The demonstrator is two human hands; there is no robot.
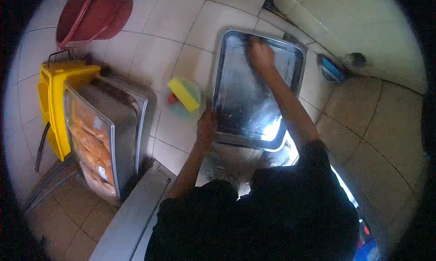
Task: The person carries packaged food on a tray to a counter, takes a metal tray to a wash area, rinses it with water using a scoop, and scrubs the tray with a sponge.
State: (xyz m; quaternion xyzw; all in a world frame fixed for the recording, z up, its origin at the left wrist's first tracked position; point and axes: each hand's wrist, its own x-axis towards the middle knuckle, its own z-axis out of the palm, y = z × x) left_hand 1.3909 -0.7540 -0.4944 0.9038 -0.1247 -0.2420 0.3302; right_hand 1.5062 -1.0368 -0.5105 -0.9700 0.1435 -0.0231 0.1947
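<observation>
A rectangular metal tray (247, 97) with a raised rim lies on the tiled floor before me, its bottom wet and shiny. My left hand (206, 127) is closed at the tray's left rim, fingers partly hidden against the edge. Over the far part of the tray, my right hand (262, 56) is closed and pressed down toward the bottom, smeared by motion. Something dark shows under its fingers, too blurred to name. Left of the tray, a yellow sponge (184, 94) rests on a pale green bowl (193, 86) with something red in it.
A red bucket (97, 20) stands at the far left. Below it are a yellow plastic container (56, 111) and upright metal trays (143, 120) beside bagged bread-like items (91, 138). A blue-bristled brush (331, 69) lies by the wall on the right.
</observation>
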